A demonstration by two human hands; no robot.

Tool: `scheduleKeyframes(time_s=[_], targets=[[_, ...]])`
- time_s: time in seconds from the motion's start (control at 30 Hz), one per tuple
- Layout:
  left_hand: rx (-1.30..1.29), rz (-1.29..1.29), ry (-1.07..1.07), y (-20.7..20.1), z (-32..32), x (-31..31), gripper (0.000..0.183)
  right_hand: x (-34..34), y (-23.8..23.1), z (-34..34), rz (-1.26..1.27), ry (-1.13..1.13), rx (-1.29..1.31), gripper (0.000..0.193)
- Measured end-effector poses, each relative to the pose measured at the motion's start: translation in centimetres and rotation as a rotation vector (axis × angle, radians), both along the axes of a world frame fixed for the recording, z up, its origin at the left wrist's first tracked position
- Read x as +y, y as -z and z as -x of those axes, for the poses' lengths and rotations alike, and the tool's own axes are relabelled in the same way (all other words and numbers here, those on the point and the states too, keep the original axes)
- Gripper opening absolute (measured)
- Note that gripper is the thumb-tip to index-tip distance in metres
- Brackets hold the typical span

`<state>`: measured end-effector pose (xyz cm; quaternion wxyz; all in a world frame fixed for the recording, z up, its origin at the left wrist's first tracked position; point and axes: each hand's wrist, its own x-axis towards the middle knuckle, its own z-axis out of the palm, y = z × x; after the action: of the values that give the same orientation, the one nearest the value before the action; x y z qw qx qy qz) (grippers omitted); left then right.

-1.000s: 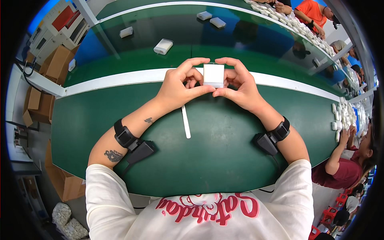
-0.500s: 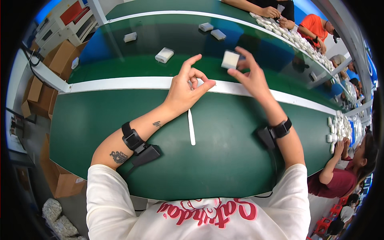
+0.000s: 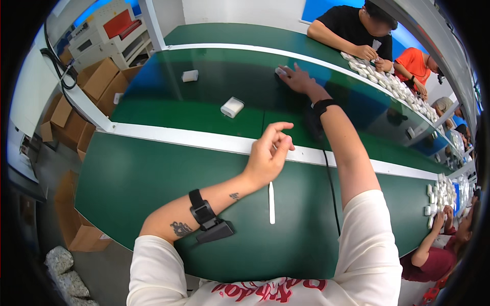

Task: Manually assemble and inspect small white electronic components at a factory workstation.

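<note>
My right arm stretches far out over the dark green conveyor belt. My right hand rests there with its fingertips on a small white box that sits on the belt. My left hand hovers above the white strip at the belt's near edge, fingers loosely apart and holding nothing. A thin white stick lies on the green table just below my left hand. Both wrists wear black bands.
Two more white boxes ride on the belt to the left. Across it, a person in black and one in orange handle several white boxes. Another person sits at right. Cardboard cartons stand at left.
My right hand carried the white box from in front of me out across the belt and lowered it onto the far side. My left hand let go and stayed back, opening.
</note>
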<state>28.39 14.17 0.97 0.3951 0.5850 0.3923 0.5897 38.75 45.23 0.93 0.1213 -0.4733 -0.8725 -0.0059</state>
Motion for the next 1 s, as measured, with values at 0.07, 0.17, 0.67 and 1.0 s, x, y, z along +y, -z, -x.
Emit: scheduleKeyframes(time_s=[0.07, 0.17, 0.67, 1.0], targets=[[0.012, -0.008, -0.023, 0.4, 0.7, -0.2, 0.029, -2.9, 0.5, 1.9, 0.000, 0.111, -0.055, 0.052], [-0.013, 0.062, -0.008, 0.2, 0.5, -0.4, 0.027, -4.6, 0.7, 1.6, -0.090, 0.029, 0.015, 0.043], [0.371, -0.331, 0.156, -0.8, 1.0, -1.6, 0.077, -29.5, -2.7, -10.1, 1.433, -0.231, 1.244, 0.054], [0.461, -0.363, 0.157, -0.7, 1.2, -1.4, 0.059, -30.2, -2.4, -10.1, 1.342, -0.312, 1.152, 0.061]])
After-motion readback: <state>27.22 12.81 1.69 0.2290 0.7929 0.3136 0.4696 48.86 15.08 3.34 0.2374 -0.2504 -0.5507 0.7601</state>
